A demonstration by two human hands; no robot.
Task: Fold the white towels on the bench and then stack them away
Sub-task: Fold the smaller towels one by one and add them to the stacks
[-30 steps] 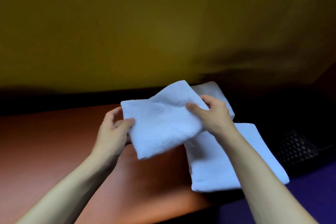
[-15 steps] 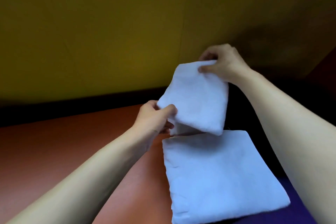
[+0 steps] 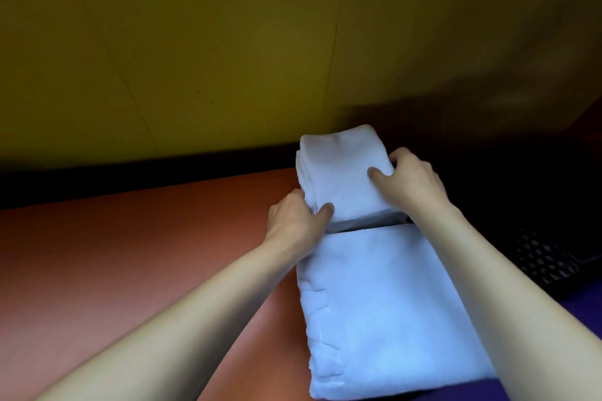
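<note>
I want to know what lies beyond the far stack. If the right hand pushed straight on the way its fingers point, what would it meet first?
The right hand already grips the folded towel stack; beyond it probably the yellow wall, though depth is unclear.

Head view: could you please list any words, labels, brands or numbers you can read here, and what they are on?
None can be read: the folded white towels, the larger towel stack, the bench and the yellow wall show no text.

Folded small towel [image 3: 342,172] lowered from mid-air onto the far stack at the tabletop's [image 3: 130,254] far right corner; left hand [image 3: 296,221] and right hand [image 3: 410,182] now gripping it there.
</note>
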